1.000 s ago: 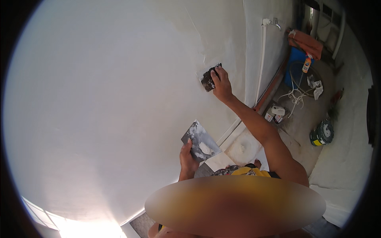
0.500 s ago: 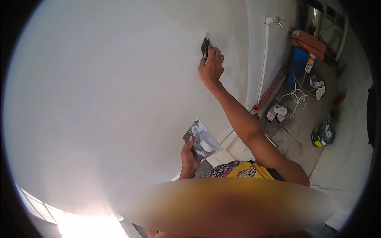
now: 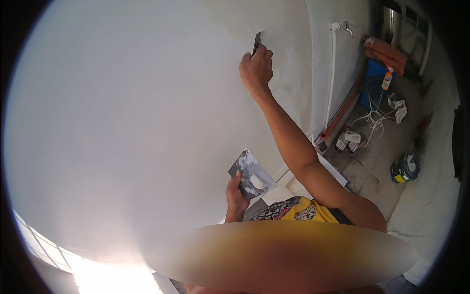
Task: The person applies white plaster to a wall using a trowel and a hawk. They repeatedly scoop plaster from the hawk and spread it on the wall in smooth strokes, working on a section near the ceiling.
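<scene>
My right hand [image 3: 256, 68] grips a small dark scraper [image 3: 256, 41], its blade at the pale wall [image 3: 147, 98] high in the picture, beside a thin line on a slightly darker patch. Lower down, my left hand [image 3: 236, 195] holds a square metal plate [image 3: 245, 166] with a lump of white putty [image 3: 256, 182] and smears of it on top, held out in front of the wall.
At the right are a white pipe with a tap [image 3: 347, 28], an orange cloth [image 3: 384, 54], an orange spray bottle [image 3: 387, 79], a blue container [image 3: 373, 68], a white metal stand [image 3: 376, 120], white jugs [image 3: 352, 137], a dark bucket [image 3: 405, 166] and an orange pipe [image 3: 342, 110].
My right hand has moved up and slightly left along the wall with the scraper, which has turned more edge-on. My left hand with the plate has stayed almost in place.
</scene>
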The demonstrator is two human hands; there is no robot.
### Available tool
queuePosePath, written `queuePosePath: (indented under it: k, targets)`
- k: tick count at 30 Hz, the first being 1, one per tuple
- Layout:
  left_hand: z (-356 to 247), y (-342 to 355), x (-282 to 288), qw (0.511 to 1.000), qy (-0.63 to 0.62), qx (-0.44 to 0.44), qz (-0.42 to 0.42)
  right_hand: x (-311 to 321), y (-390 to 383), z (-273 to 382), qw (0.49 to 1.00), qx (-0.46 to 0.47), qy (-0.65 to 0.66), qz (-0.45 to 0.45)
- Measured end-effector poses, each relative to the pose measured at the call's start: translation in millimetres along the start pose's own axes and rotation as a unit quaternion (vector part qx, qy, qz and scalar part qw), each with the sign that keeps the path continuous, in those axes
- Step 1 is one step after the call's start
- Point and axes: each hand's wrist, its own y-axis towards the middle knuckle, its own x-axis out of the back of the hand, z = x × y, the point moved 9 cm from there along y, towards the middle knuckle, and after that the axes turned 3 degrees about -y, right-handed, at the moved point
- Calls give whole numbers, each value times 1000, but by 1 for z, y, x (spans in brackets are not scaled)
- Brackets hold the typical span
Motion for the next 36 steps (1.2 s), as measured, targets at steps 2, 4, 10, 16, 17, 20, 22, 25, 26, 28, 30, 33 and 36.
queuePosePath:
  k: [2, 4, 10, 16, 17, 20, 22, 25, 26, 28, 30, 33, 36]
  targets:
    - [1, 0, -3, 999, -29, -15, 22, 20, -9, 70, 988, 115, 8, -107]
    - [3, 0, -2, 1000, -26, -9, 12, 31, -37, 121, 959, 249, -7, -138]
    - [3, -3, -11, 999, -50, -15, -3, 48, -64, 119, 935, 340, -87, 58]
    - [1, -9, -16, 999, -39, 3, -14, 136, 41, 177, 816, 526, -59, -232]
    - [1, -9, -12, 999, -29, 10, -28, 134, 54, 186, 776, 563, -93, -269]
    - [0, -6, -6, 999, -10, 14, -43, 97, 93, 162, 794, 563, -108, -200]
    - [2, -3, -4, 999, -18, 11, -33, 71, 77, 117, 807, 545, -114, -199]
    - [4, -1, 0, 999, -18, 17, -23, 38, 15, 23, 856, 474, -81, -190]
    - [4, 0, 1, 1000, -14, 20, -17, 26, -9, -9, 888, 426, -78, -153]
    - [3, 0, 3, 1000, -9, 27, -10, 6, -56, -65, 923, 368, -74, -88]
    - [3, 1, 4, 999, -8, 36, -10, -1, -93, -98, 927, 366, -78, -40]
    - [2, 2, 2, 999, -12, 28, -17, 18, -95, -92, 916, 396, -64, -26]
    - [1, 0, -1, 1000, -14, 6, -22, 74, -44, -8, 863, 487, -9, -135]
